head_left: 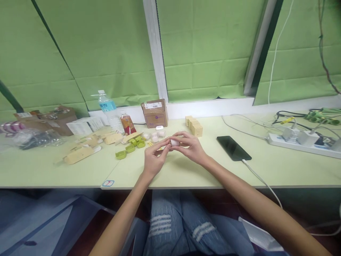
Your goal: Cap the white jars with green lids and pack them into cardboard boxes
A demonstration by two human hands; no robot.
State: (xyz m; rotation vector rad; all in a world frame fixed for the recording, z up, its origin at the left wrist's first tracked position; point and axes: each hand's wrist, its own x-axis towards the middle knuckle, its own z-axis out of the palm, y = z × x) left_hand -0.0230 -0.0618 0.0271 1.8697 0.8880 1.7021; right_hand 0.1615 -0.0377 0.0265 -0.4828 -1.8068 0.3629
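In the head view, one pale green desk [279, 170] stands before green window blinds, and the two hands meet above its middle, near the front edge. Between them is one small white object [175, 142], round in shape; what it is exactly, I cannot tell. The left hand [154, 158] comes up from below with the wrist bent. Its thumb and fingers are narrow and pinch the left side of the object. The right hand [193, 147] comes in from the right with the forearm low over the desk edge. Its fingers are curved over the top and the right side of the same object, so both hands hold it together just above the desk surface. Just to the left of the hands lie small green caps [130, 148]; I count at least four, close together. Behind the hands there are about three little white pieces [154, 137] and a group of small tan blocks [197, 128], three or four. Further back stand one cardboard box [155, 113], one water bottle [108, 106] and one small orange carton [128, 124]. On the left lie several flat cardboard pieces [80, 154]. To the right of the hands one black phone [233, 147] lies flat with one white cable [255, 174] plugged in, and well apart on the far right there is one power strip [303, 144].
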